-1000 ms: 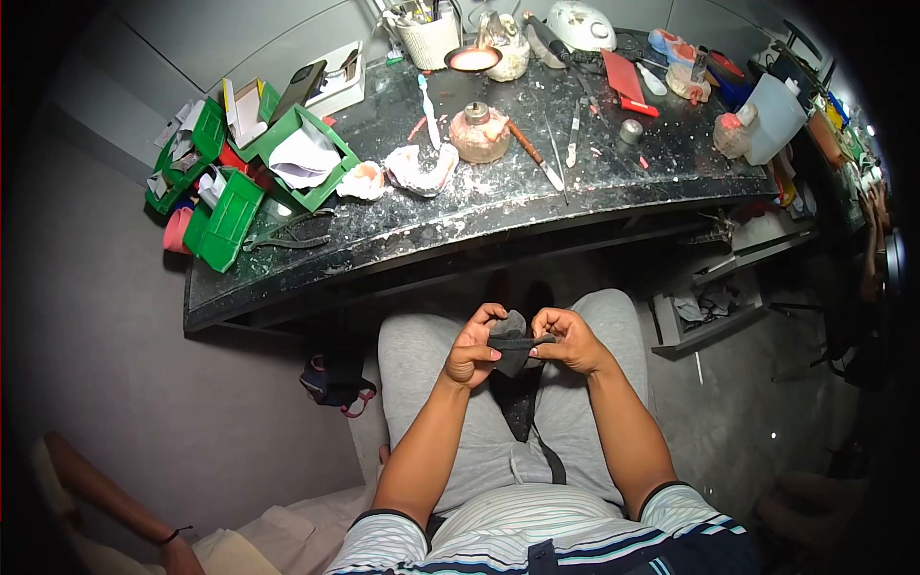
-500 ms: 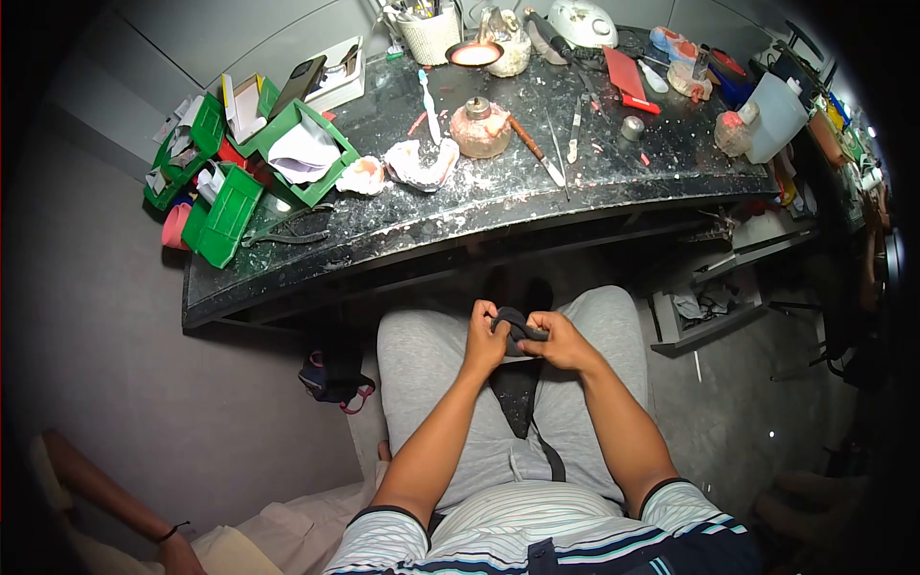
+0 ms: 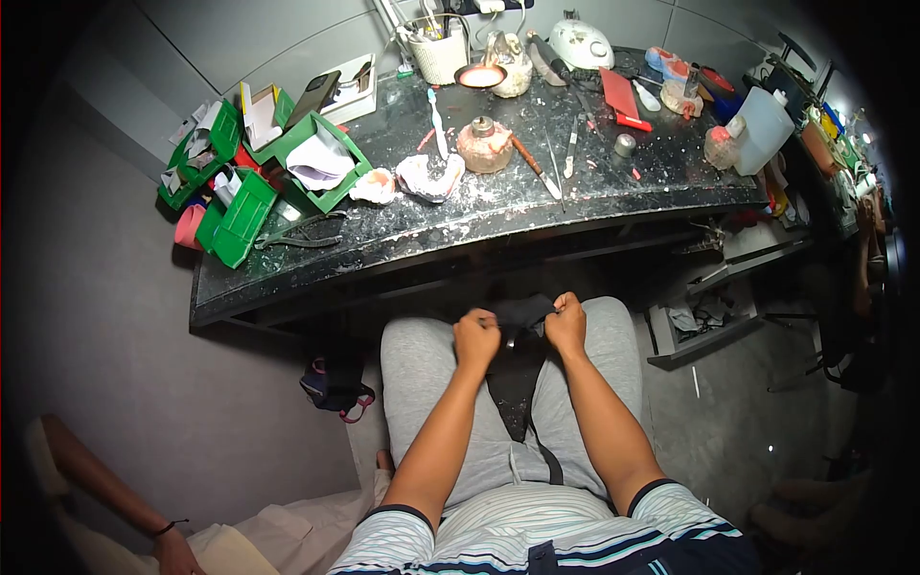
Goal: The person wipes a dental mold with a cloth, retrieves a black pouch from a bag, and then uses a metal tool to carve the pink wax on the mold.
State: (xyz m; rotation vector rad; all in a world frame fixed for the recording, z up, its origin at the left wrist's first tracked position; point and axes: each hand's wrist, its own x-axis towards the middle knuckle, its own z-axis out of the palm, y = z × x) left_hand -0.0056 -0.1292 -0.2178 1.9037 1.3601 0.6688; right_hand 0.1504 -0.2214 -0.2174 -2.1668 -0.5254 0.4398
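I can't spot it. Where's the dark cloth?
In the head view, centre: the dark cloth is held between the left hand and right hand, over the lap.

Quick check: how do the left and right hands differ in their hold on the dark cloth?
The right hand sits slightly higher in the picture, nearer the bench, than the left hand. The left hand grips the dark cloth at its left end, the right hand at its right end. Both are closed fists, with the cloth stretched between them.

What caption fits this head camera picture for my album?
Seated person's left hand and right hand hold a small dark cloth before a cluttered black speckled workbench.
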